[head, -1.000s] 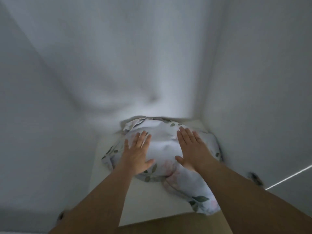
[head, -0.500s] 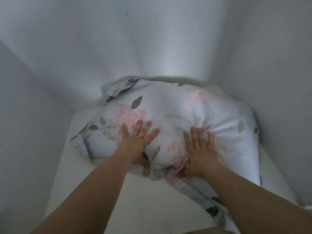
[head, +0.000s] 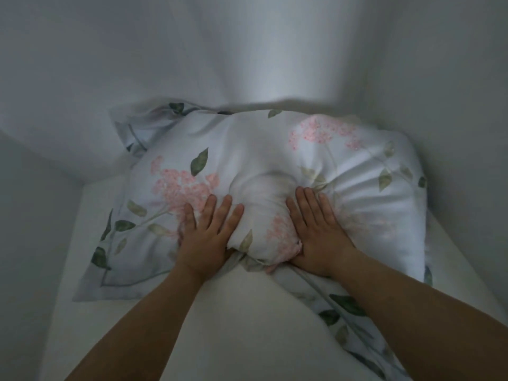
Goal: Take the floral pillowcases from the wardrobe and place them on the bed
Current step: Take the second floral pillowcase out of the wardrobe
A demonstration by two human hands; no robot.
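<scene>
Floral pillowcases [head: 264, 166], bundled into one plump heap, sit on the white wardrobe shelf [head: 233, 325], pushed up against the back wall [head: 247, 50] and crowding the right side panel [head: 467, 105]. Left hand [head: 204, 242] lies flat on the fabric, fingers spread and straight, thumb tucked under the front edge. Right hand [head: 320, 237] mirrors it just beside, palm down, fingers together, thumb side pressing into the bulge that rises between the two hands (whether either thumb actually pinches cloth, I cannot tell). Beyond the fingertips, pink blossoms and green leaves spread over the cloth. Outward of the left hand a flat bordered corner [head: 101, 281] lies on the shelf; below the right wrist a loose tail [head: 354, 323] trails toward the shelf's front.
</scene>
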